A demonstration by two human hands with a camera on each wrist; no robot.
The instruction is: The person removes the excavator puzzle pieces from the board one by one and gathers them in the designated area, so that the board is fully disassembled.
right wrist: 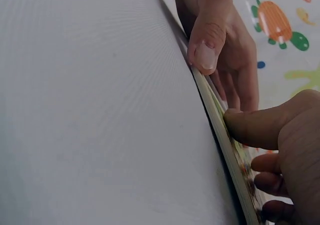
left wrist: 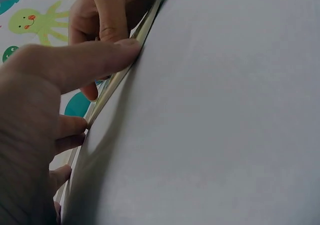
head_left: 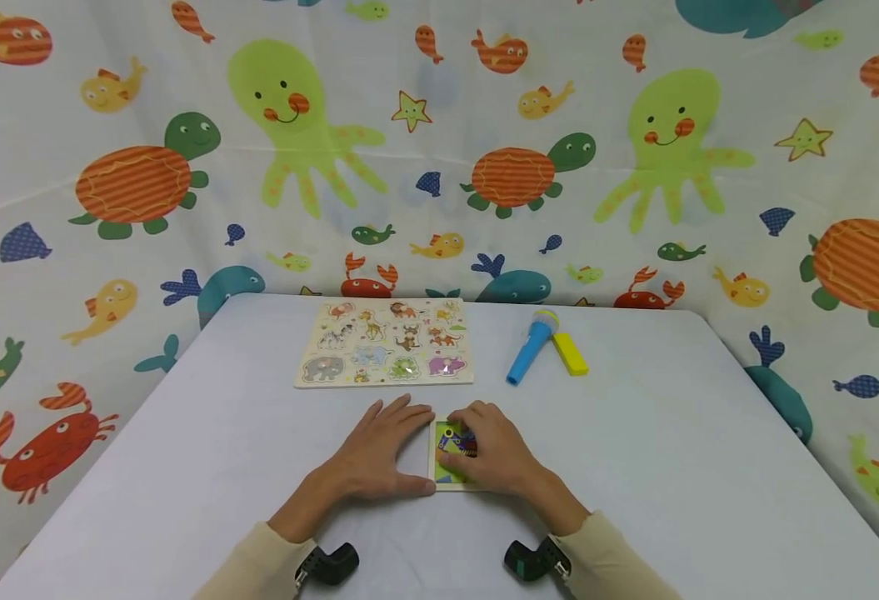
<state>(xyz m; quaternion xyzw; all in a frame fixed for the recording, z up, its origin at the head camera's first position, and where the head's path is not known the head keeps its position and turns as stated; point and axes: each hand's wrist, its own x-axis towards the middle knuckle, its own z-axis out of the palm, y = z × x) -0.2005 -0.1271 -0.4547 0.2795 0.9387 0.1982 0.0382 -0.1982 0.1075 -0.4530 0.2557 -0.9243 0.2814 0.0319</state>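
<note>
A small picture puzzle (head_left: 439, 477) with a pale wooden frame and a green, blue and orange picture lies flat on the white table. My left hand (head_left: 379, 454) steadies it along its left side, thumb at the near corner and index finger at the far corner, the fingers fairly straight. Over the picture bends my right hand (head_left: 502, 454), thumb and fingertips touching its surface and covering the right part. Whether a loose piece is between those fingers is hidden. In the left wrist view the left thumb (left wrist: 100, 60) presses the puzzle's edge (left wrist: 117, 80).
Behind my hands lies a wooden animal peg board (head_left: 387, 343) with several animal shapes. To its right are a blue toy microphone (head_left: 531, 350) and a yellow block (head_left: 571, 354), close together. A curtain (head_left: 424, 133) printed with sea animals hangs behind the table (head_left: 671, 467).
</note>
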